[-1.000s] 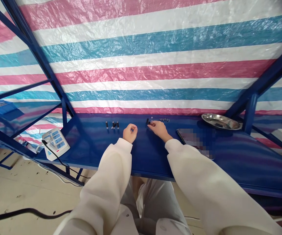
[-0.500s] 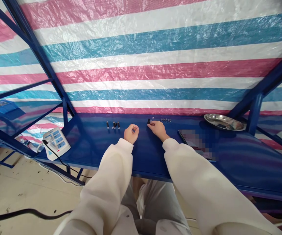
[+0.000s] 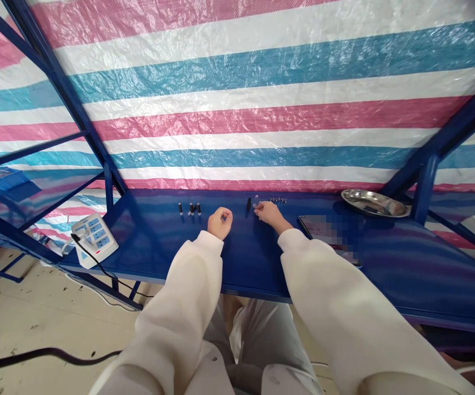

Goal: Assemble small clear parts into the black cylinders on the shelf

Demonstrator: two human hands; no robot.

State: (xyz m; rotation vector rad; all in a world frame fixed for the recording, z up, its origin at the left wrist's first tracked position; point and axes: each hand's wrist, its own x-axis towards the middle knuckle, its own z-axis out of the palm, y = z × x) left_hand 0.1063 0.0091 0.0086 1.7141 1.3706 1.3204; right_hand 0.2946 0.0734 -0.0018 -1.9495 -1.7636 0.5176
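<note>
My left hand (image 3: 219,221) rests on the blue shelf (image 3: 406,263) with its fingers curled in a loose fist; nothing shows inside it. My right hand (image 3: 268,213) lies a little to the right, its fingertips pinched on a small pale part (image 3: 256,204) just right of a small black cylinder (image 3: 248,203) standing on the shelf. Three small dark cylinders (image 3: 190,209) stand in a row left of my left hand. A row of tiny dark pieces (image 3: 277,200) lies behind my right hand. White sleeves cover both arms.
A steel dish (image 3: 374,203) sits at the back right. A dark flat device (image 3: 328,233) lies right of my right hand. A white power strip (image 3: 93,239) with a black cable rests at the shelf's left end. Blue frame posts and a striped tarp close the back.
My right hand has shifted slightly right, off the black cylinder, and now pinches the small pale part beside it. My left hand stays where it was.
</note>
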